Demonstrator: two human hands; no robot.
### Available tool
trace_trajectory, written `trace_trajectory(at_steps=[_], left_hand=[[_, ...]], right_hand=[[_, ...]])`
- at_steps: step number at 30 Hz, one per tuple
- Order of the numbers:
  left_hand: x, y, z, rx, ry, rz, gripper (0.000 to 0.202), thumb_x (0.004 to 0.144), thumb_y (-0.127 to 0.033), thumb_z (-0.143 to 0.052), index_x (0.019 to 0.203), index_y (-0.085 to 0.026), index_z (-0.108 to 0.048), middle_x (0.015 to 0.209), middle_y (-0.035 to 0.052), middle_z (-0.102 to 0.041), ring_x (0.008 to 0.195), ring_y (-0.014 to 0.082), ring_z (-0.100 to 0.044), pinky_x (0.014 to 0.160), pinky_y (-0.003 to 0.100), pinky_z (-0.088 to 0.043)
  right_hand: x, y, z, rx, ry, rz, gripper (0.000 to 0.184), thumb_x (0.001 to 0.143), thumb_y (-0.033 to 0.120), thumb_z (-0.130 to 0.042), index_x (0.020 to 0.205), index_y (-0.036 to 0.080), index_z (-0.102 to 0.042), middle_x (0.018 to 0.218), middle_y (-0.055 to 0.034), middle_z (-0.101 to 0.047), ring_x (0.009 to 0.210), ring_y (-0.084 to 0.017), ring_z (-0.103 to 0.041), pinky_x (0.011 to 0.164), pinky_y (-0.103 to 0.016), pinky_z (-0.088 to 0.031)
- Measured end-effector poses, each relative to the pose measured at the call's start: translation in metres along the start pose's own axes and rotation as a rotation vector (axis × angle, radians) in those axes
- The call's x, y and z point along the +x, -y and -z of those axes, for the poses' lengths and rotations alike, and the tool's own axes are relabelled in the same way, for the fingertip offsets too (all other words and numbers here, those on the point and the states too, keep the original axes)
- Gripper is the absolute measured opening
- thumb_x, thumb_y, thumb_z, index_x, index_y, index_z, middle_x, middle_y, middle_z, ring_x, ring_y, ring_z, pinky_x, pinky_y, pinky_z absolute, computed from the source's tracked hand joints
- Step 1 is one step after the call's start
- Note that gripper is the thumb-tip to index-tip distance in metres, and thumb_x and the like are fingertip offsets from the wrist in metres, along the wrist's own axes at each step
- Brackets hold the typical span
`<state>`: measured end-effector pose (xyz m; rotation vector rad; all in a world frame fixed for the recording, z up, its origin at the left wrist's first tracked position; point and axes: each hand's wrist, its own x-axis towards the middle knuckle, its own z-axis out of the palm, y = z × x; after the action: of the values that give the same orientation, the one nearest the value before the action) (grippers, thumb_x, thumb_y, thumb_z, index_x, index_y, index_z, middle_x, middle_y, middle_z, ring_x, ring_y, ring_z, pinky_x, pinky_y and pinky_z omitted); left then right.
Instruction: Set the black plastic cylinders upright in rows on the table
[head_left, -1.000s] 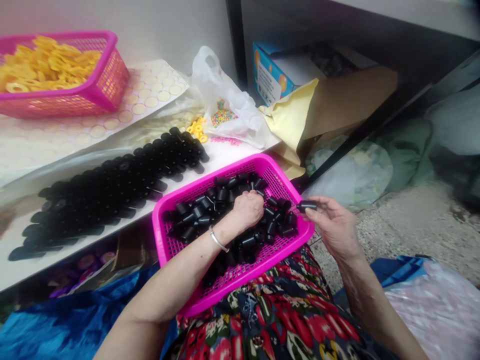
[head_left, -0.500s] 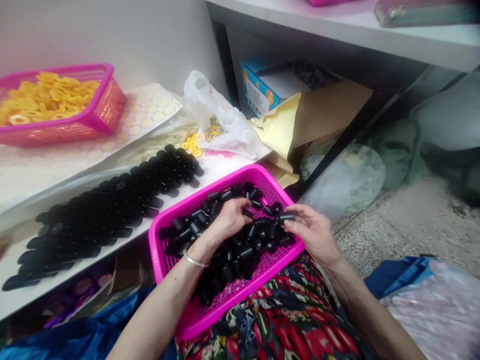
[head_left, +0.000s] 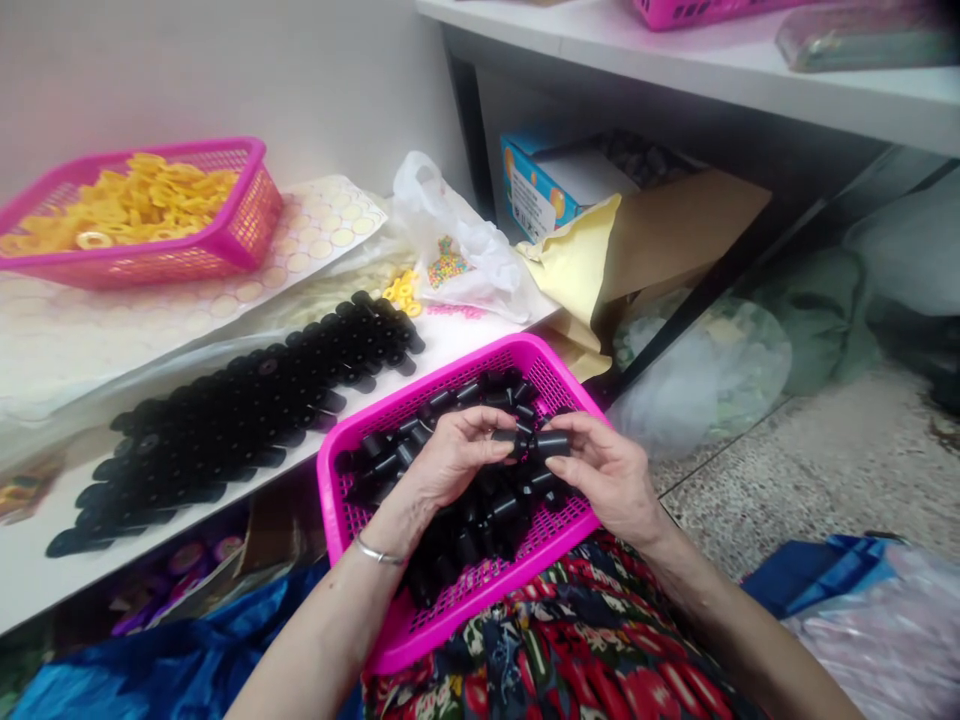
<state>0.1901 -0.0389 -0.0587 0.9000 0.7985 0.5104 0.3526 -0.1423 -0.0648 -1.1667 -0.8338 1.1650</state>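
Observation:
My left hand [head_left: 450, 462], with a silver bangle on the wrist, pinches a small black plastic piece [head_left: 505, 437] between thumb and fingers. Facing it, my right hand [head_left: 619, 478] grips a black plastic cylinder [head_left: 553, 444] by its outer end. The two parts are held almost end to end; whether they touch I cannot tell. Beneath both hands a pink plastic basket [head_left: 327, 490] rests on my lap, tilted. Many loose black cylinders [head_left: 504, 508] lie in it, partly hidden by my hands and forearms.
Rows of black pieces [head_left: 247, 400] lie stacked on the white table [head_left: 30, 590] at left. Behind them stand a pink basket of yellow rings [head_left: 169, 200] and a white plastic bag [head_left: 469, 240]. A cardboard box [head_left: 675, 235] sits under the white shelf [head_left: 675, 80].
My left hand has come up from the pile with a small black piece. My right hand has moved left with its cylinder, bringing both parts together over the basket. The view has shifted slightly.

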Motion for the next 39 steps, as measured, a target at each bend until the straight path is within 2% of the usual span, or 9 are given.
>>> trace_trajectory(at_steps=[7, 13, 17, 20, 24, 27, 30, 35, 39], left_hand=[[-0.003, -0.004, 0.007, 0.093, -0.032, -0.015, 0.036, 0.053, -0.019, -0.083, 0.085, -0.011, -0.068, 0.076, 0.0024, -0.069, 0.064, 0.0120, -0.062, 0.066, 0.025, -0.052], [-0.046, -0.035, 0.050, 0.801, -0.218, -0.061, 0.038, 0.061, -0.028, -0.077, 0.096, -0.017, -0.069, 0.099, 0.0044, -0.068, 0.090, 0.0211, -0.061, 0.080, 0.031, -0.049], [-0.095, -0.022, 0.068, 1.036, -0.420, 0.023, 0.024, 0.072, -0.033, -0.064, 0.088, -0.015, -0.066, 0.081, 0.0029, -0.067, 0.076, 0.0192, -0.060, 0.069, 0.029, -0.047], [-0.121, 0.006, 0.064, 1.237, -0.372, 0.126, 0.013, 0.072, -0.022, -0.058, 0.082, -0.016, -0.062, 0.078, 0.0032, -0.063, 0.073, 0.0195, -0.059, 0.067, 0.030, -0.046], [-0.130, 0.035, 0.050, 1.336, -0.359, 0.106, 0.021, 0.066, -0.015, -0.058, 0.087, -0.018, -0.057, 0.098, 0.0083, -0.059, 0.096, 0.0258, -0.056, 0.084, 0.036, -0.045], [-0.122, 0.043, 0.044, 1.323, -0.382, 0.166, 0.037, 0.062, -0.013, -0.060, 0.097, -0.017, -0.052, 0.099, 0.0090, -0.057, 0.095, 0.0271, -0.055, 0.083, 0.039, -0.044], [-0.106, 0.046, 0.038, 1.189, -0.414, 0.228, 0.048, 0.060, -0.007, -0.054, 0.108, -0.016, -0.048, 0.090, 0.0070, -0.058, 0.084, 0.0240, -0.058, 0.074, 0.036, -0.045], [-0.085, 0.046, 0.031, 0.537, -0.293, 0.030, 0.060, 0.060, -0.006, -0.051, 0.118, -0.017, -0.045, 0.102, 0.0070, -0.061, 0.081, 0.0158, -0.060, 0.069, 0.028, -0.046], [-0.088, 0.033, 0.039, 0.279, -0.427, -0.066, 0.053, 0.061, -0.013, -0.062, 0.113, -0.014, -0.053, 0.097, 0.0073, -0.064, 0.088, 0.0160, -0.059, 0.080, 0.029, -0.046]], right_hand=[[0.000, -0.007, 0.007, 0.086, -0.036, -0.062, 0.031, 0.071, 0.024, -0.074, 0.100, 0.021, -0.060, 0.088, -0.0011, -0.068, 0.079, -0.014, -0.065, 0.071, -0.027, -0.055], [-0.002, -0.015, 0.030, -0.140, -0.023, -0.037, 0.035, 0.076, 0.025, -0.069, 0.110, 0.023, -0.059, 0.100, -0.0032, -0.064, 0.086, -0.015, -0.063, 0.076, -0.030, -0.054], [-0.006, -0.010, 0.026, -0.377, 0.224, 0.004, 0.029, 0.082, 0.025, -0.061, 0.110, 0.024, -0.058, 0.109, -0.0058, -0.056, 0.089, -0.017, -0.060, 0.071, -0.028, -0.053], [-0.005, -0.003, 0.008, -0.585, 0.485, 0.051, 0.020, 0.082, 0.019, -0.056, 0.102, 0.021, -0.057, 0.110, -0.0069, -0.055, 0.081, -0.016, -0.058, 0.062, -0.027, -0.050], [0.001, 0.001, -0.026, -0.897, 0.911, 0.272, 0.021, 0.083, 0.009, -0.045, 0.099, 0.018, -0.055, 0.105, -0.0073, -0.059, 0.085, -0.017, -0.056, 0.075, -0.031, -0.047], [0.004, -0.003, -0.050, -1.110, 1.214, 0.497, 0.018, 0.083, 0.008, -0.044, 0.091, 0.017, -0.058, 0.092, -0.0059, -0.060, 0.082, -0.019, -0.054, 0.071, -0.032, -0.044], [0.008, -0.009, -0.067, -1.299, 1.322, 0.603, 0.012, 0.082, 0.013, -0.049, 0.086, 0.017, -0.060, 0.087, -0.0071, -0.059, 0.076, -0.021, -0.054, 0.062, -0.033, -0.041], [0.042, -0.008, -0.056, -1.618, 1.102, 0.504, 0.021, 0.081, 0.008, -0.047, 0.094, 0.013, -0.062, 0.088, -0.0125, -0.061, 0.074, -0.024, -0.059, 0.059, -0.033, -0.041], [0.070, 0.003, -0.011, -1.499, 0.833, 0.433, 0.023, 0.087, 0.011, -0.041, 0.098, 0.015, -0.061, 0.095, -0.0101, -0.062, 0.078, -0.020, -0.061, 0.065, -0.031, -0.045]])
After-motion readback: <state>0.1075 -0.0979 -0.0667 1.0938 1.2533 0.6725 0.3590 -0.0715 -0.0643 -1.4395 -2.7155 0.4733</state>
